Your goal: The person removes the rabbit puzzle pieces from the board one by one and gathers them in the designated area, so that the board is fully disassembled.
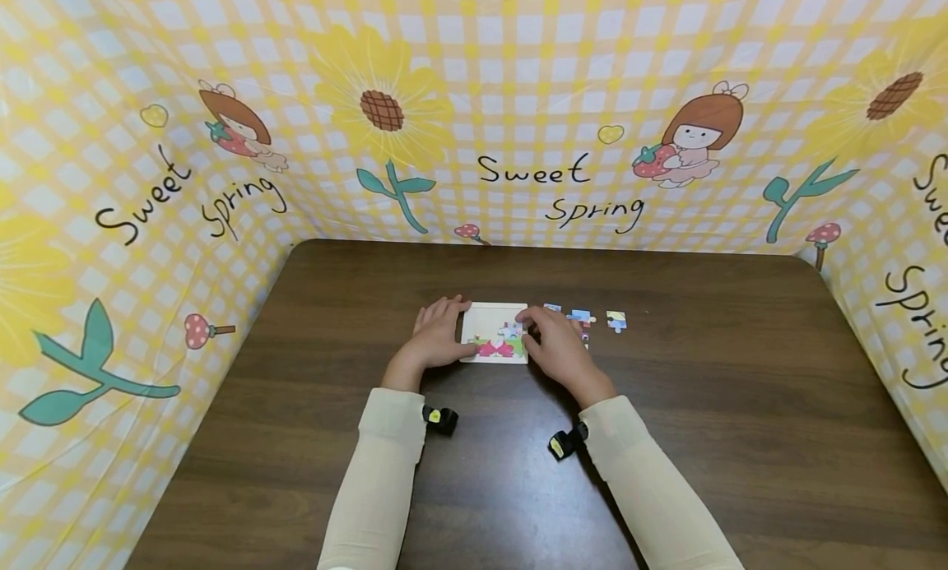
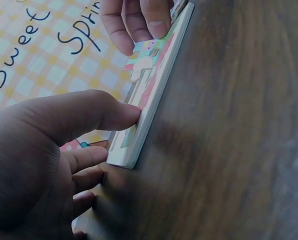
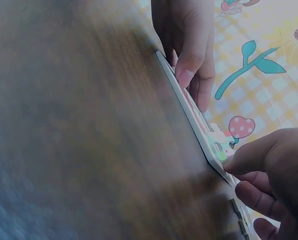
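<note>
A small white puzzle tray [image 1: 489,317] lies on the table, its bottom row filled with pink and green pieces [image 1: 496,348]. My left hand [image 1: 437,338] rests at the tray's left side, its thumb pressing down near the front left corner and its fairly straight fingers along the side edge. Over the tray's right part, my right hand [image 1: 557,344] pinches a colourful jigsaw piece [image 2: 145,54] between thumb and fingers. That piece stands tilted above the bottom row in the left wrist view. Part of it is hidden behind the fingertips.
Several loose jigsaw pieces lie right of the tray, one blue and yellow piece [image 1: 616,321] farthest out and others [image 1: 581,316] partly behind my right hand. The dark wooden table [image 1: 311,438] is bordered by a yellow checked cloth [image 1: 459,200] at the back and sides.
</note>
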A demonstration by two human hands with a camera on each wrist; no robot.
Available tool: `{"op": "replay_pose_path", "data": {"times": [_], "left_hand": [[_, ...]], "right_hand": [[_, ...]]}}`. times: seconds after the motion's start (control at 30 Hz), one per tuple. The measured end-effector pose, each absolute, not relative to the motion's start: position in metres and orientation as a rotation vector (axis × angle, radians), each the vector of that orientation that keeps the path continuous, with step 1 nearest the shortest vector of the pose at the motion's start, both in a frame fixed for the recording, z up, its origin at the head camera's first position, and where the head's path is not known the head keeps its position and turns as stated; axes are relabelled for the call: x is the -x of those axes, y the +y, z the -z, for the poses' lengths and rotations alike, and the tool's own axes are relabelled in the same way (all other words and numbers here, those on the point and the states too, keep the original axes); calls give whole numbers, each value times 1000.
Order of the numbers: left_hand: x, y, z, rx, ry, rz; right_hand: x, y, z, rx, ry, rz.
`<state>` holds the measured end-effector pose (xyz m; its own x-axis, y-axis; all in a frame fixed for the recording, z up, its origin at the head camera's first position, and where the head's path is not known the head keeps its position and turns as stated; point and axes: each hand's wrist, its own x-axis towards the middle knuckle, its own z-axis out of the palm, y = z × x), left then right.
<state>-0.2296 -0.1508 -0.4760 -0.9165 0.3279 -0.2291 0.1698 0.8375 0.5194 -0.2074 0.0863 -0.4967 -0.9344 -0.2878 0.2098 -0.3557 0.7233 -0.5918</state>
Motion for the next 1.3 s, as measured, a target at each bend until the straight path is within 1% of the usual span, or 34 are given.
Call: {"op": "replay_pose_path", "data": {"times": [1.07, 1.3], "left_hand": [[232, -153, 480, -382, 2701, -704], [232, -153, 481, -391, 2705, -693]], "right_hand": [[210, 87, 498, -547, -2818, -1059], [210, 87, 497, -600, -2805, -1046]]}}
